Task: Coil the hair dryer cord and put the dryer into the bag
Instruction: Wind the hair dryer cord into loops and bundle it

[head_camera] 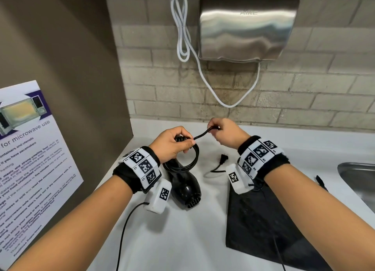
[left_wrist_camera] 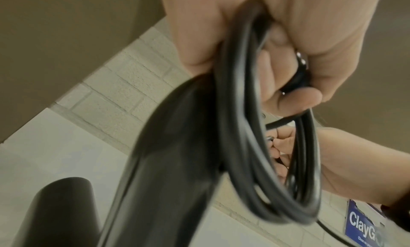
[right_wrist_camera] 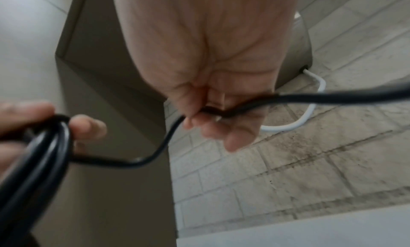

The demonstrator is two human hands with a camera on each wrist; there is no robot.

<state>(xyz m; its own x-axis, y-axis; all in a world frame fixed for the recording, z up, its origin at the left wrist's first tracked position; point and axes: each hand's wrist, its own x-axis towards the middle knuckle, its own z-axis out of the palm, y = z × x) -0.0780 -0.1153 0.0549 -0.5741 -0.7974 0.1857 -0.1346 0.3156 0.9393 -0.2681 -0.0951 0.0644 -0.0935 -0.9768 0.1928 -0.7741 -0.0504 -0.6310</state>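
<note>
We see a white counter (head_camera: pixel 203 240) meeting a wall of pale grey-beige tiles (head_camera: pixel 304 96) laid like bricks, their joints stained dark near the counter. A steel hand dryer (head_camera: pixel 248 27) hangs on this wall, with 1 white cable (head_camera: pixel 182 27) looped beside it and sagging below. At left stands a brown panel (head_camera: pixel 60 47) bearing a microwave notice (head_camera: pixel 26 159). A steel sink (head_camera: pixel 359 179) sits at right.

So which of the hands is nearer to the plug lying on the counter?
Right. The right hand pinches the cord up behind the plug; the left hand holds the coils over the dryer, farther left.
</note>
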